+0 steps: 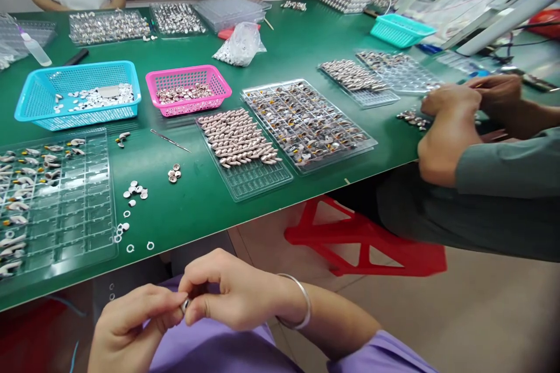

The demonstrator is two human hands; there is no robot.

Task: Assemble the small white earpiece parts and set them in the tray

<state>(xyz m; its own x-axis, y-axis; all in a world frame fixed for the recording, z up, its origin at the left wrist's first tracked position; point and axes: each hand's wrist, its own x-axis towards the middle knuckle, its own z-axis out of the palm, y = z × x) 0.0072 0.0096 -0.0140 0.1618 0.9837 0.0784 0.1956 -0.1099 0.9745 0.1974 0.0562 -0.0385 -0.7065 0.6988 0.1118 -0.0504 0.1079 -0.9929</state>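
Observation:
Over my lap, in front of the table edge, my left hand (135, 323) and my right hand (231, 291) meet fingertip to fingertip. Both are closed in a pinch on one small earphone part (185, 305), silvery with a dark spot; the fingers cover most of it. Nearest on the green table lie loose white rings (130, 248) and small white caps (132, 203). Beyond them sits a little cluster of round metallic cups (174, 173). A clear compartment tray (90, 204) on the left holds several earphone pieces with wires. A pair of tweezers (170, 140) lies behind the cups.
A blue basket (81, 119) and a pink basket (192, 108) hold small parts. Trays of earphone housings (240, 137) and wired pieces (308, 122) stand mid-table. At the right, a co-worker's hands (455, 111) work close by, above a red stool (367, 245).

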